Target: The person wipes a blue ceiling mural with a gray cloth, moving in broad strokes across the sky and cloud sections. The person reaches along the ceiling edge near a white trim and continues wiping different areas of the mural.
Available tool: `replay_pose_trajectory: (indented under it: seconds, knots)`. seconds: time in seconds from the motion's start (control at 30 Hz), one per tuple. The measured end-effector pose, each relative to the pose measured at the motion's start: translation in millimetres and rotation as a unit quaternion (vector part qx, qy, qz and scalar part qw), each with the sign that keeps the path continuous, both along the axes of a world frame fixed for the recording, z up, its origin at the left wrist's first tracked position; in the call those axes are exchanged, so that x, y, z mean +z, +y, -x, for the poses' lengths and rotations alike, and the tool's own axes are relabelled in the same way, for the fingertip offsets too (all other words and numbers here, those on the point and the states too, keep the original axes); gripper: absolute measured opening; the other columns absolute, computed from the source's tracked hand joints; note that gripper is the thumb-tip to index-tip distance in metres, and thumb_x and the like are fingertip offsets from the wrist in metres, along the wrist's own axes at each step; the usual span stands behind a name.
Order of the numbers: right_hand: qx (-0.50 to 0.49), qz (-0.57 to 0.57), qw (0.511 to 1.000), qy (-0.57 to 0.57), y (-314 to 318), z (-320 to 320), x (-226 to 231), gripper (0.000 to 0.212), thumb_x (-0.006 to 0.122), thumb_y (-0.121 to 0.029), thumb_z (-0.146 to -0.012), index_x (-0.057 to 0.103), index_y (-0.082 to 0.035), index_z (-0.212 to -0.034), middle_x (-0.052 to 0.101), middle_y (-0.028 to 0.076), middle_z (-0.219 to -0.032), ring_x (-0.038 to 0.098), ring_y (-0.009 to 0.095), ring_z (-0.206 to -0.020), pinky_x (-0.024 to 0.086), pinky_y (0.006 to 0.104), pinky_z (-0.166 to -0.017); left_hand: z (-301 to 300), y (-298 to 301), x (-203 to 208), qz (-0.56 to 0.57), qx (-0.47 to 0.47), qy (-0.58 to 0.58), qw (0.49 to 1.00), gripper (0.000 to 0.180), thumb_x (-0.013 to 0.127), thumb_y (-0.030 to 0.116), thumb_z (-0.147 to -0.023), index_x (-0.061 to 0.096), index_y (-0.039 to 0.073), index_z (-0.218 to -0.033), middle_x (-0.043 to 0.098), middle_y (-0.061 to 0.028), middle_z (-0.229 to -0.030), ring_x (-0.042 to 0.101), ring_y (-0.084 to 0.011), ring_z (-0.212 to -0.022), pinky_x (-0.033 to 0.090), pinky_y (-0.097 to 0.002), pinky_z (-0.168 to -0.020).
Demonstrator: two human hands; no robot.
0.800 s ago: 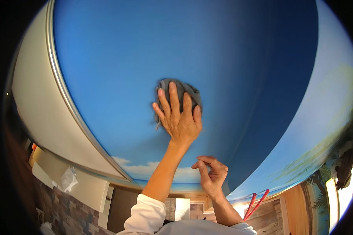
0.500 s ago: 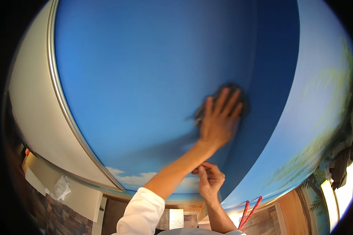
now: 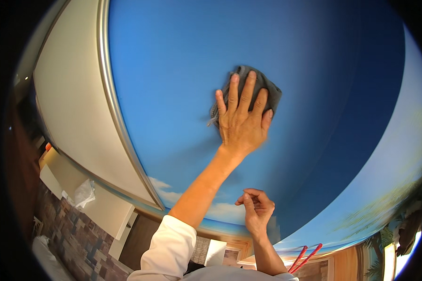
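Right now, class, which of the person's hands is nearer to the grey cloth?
Left. The left hand lies spread on the grey cloth, touching it; the right hand is lower in the picture, apart from it.

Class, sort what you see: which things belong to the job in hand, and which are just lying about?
In the job:
- left hand, spread flat on the cloth
- grey cloth, against the blue surface
- blue surface

Lying about:
- crumpled white item, lower left
- two red strips, lower right
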State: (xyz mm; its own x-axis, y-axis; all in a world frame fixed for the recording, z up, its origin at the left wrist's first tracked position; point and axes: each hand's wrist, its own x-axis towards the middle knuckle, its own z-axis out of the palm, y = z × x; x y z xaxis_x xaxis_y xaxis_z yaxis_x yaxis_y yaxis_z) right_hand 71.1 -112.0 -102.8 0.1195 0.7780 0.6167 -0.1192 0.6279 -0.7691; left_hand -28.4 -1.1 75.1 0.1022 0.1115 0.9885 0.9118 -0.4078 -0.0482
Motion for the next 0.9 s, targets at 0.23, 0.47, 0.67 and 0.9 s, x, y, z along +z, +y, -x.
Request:
replay_pose_trajectory:
  seconds: [0.23, 0.47, 0.67, 0.9]
  knots:
    - [0.042, 0.025, 0.996, -0.078, 0.0, 38.1, -5.0, 0.008, 0.067, 0.000, -0.096, 0.071, 0.004, -0.101, 0.074, 0.010, -0.076, 0.074, 0.016, -0.070, 0.058, 0.0275, -0.067, 82.8, 6.3, -4.4, -0.016, 0.050, -0.044, 0.998, 0.046, 0.058, 0.033, -0.098, 0.062, 0.007, -0.136, 0.029, -0.0198, -0.168, 0.015, -0.0497, -0.156, 0.009, -0.0728, -0.118]
    - [0.086, 0.046, 0.992, -0.082, 8.0, 73.3, -16.2, 0.008, 0.067, -0.001, -0.097, 0.071, 0.003, -0.102, 0.074, 0.010, -0.078, 0.074, 0.017, -0.070, 0.058, 0.0282, -0.067, 165.2, 10.9, -16.7, -0.025, 0.084, -0.076, 0.993, 0.057, 0.054, 0.035, -0.101, 0.049, 0.013, -0.153, 0.023, -0.0184, -0.170, 0.014, -0.0512, -0.155, 0.013, -0.0744, -0.117]
    - [0.119, 0.093, 0.984, -0.090, 1.3, 87.3, -27.8, 0.008, 0.066, -0.001, -0.097, 0.071, 0.003, -0.102, 0.073, 0.010, -0.078, 0.073, 0.017, -0.071, 0.059, 0.0295, -0.067, 214.5, 9.6, -31.5, -0.009, 0.108, -0.100, 0.989, 0.059, 0.052, 0.036, -0.101, 0.047, 0.012, -0.155, 0.022, -0.0178, -0.170, 0.014, -0.0500, -0.156, 0.013, -0.0724, -0.118]
    - [0.119, 0.078, 0.983, -0.112, 18.2, 94.2, -30.5, 0.008, 0.066, 0.000, -0.097, 0.071, 0.003, -0.101, 0.072, 0.009, -0.078, 0.074, 0.017, -0.072, 0.061, 0.0293, -0.067, 274.2, 17.2, -32.8, 0.018, 0.155, -0.172, 0.973, 0.066, 0.041, 0.038, -0.105, 0.030, 0.007, -0.163, 0.010, -0.0173, -0.173, 0.006, -0.0456, -0.158, 0.008, -0.0654, -0.124]
